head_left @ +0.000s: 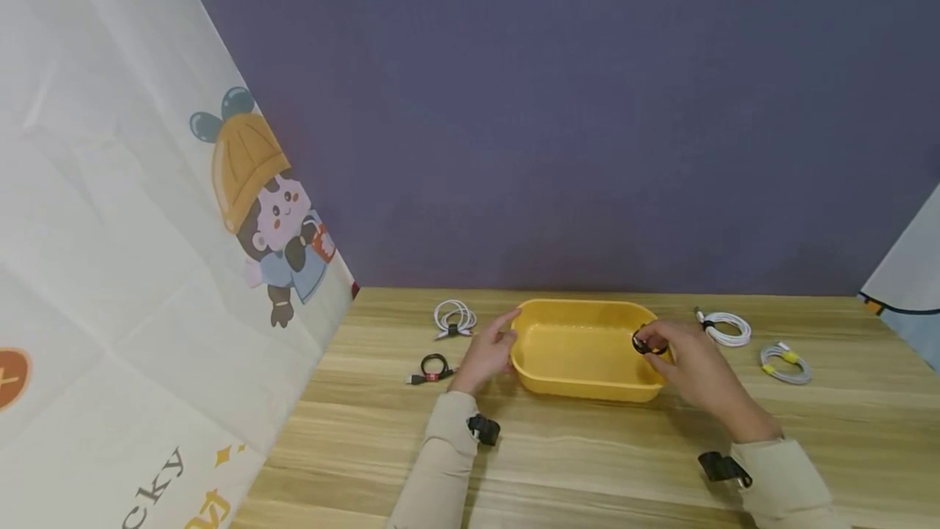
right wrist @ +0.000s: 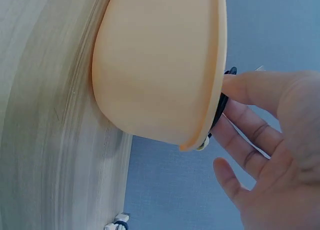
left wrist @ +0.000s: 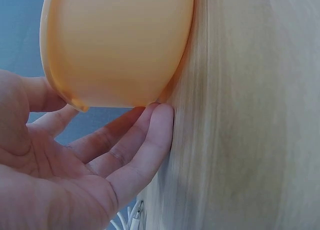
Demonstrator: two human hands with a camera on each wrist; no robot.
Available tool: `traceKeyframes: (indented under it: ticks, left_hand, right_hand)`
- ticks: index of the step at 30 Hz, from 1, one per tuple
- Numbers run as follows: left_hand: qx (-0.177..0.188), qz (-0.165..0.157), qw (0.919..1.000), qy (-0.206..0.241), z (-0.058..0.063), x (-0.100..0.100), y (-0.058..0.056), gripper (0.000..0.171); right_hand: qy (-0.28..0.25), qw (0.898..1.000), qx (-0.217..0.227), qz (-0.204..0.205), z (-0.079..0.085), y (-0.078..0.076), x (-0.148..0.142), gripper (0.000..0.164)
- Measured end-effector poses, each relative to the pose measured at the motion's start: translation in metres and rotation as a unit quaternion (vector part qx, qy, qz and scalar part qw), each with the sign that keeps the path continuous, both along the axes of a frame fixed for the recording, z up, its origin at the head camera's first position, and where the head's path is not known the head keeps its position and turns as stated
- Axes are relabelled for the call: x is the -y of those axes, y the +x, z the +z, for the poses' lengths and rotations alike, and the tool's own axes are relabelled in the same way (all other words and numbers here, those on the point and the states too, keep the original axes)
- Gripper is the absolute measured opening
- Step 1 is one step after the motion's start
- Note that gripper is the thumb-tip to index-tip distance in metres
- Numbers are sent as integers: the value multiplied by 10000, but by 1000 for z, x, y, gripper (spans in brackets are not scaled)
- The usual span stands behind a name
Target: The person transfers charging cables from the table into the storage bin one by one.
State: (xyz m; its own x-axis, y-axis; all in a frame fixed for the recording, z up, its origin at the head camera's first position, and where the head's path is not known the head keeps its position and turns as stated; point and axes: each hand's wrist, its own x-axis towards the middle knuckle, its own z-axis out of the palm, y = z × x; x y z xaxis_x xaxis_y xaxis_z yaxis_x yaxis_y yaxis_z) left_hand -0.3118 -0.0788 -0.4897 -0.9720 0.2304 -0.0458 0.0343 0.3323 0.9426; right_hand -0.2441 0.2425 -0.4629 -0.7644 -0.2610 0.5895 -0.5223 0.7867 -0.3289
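Observation:
A yellow plastic basin (head_left: pixel 587 388) sits on the wooden table in front of the person. At its left end the left hand (head_left: pixel 486 353) holds it, with thumb at the rim and fingers against the outer wall, seen closely in the left wrist view on the basin wall (left wrist: pixel 120 50). Over the right end, the right hand (head_left: pixel 686 362) pinches a coiled black cable (head_left: pixel 640 343) between thumb and fingers. In the right wrist view this black cable (right wrist: pixel 220 110) shows just beyond the basin's rim, partly hidden by it.
Left of the basin lie a coiled white cable (head_left: pixel 455 318) and a short black cable (head_left: pixel 433 369). On the right are another coiled white cable (head_left: pixel 729 330) and a grey cable with yellow ties (head_left: pixel 786 364). A dark blue-grey panel (head_left: pixel 587 121) rises behind the table (head_left: pixel 573 464).

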Motion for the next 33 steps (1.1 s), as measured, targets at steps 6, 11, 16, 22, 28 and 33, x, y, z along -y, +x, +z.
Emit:
traceKeyframes:
  ticks: [6,11,16,22,28,33]
  left_hand:
    - [-68,-10,9999,90,1,0,0,43]
    - [-106,-8,9998,169,-1,-1,-1,43]
    - [-70,3,9999,148,-3,-1,-2,43]
    - [-47,23,9999,107,-4,0,-1,43]
    - [-37,0,9999,132,-4,1,0,44]
    - [-21,-52,9998,172,-3,1,-2,44]
  right_hand:
    - [-27,9998,201,83,-2,1,2,39]
    - [-25,9995,260,170,-6,0,4,39]
    - [-24,9997,124,199,-9,-1,4,40]
    - [8,9997,192,176,-11,-2,6,37]
    - [85,9975,707,-12,-10,-3,8,31]
    - [182,9943,1045,-128,-7,-4,9,26]
